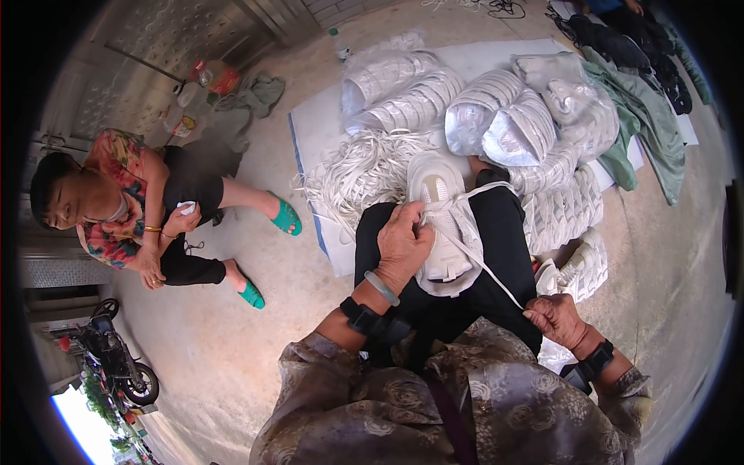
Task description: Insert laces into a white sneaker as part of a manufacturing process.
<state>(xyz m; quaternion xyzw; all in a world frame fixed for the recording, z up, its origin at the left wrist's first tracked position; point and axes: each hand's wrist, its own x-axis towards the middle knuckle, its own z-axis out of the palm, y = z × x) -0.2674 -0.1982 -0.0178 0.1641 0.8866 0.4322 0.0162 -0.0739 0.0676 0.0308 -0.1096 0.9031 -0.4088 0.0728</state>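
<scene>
A white sneaker upper [439,203] lies on my lap, across my black trousers, toe pointing away from me. My left hand [402,242] presses on its left side near the eyelets, pinching the lace there. A white lace [490,269] runs taut from the shoe down to my right hand [555,319], which pinches its end beside my right knee. Both wrists wear black bands, and the left also has a pale green bangle.
A heap of loose white laces [364,174] and several clear bags of white shoe uppers [504,120] lie on a white sheet ahead. Stacked uppers [564,213] sit at my right. Another person [136,205] sits on the concrete at left. A motorbike [116,360] stands lower left.
</scene>
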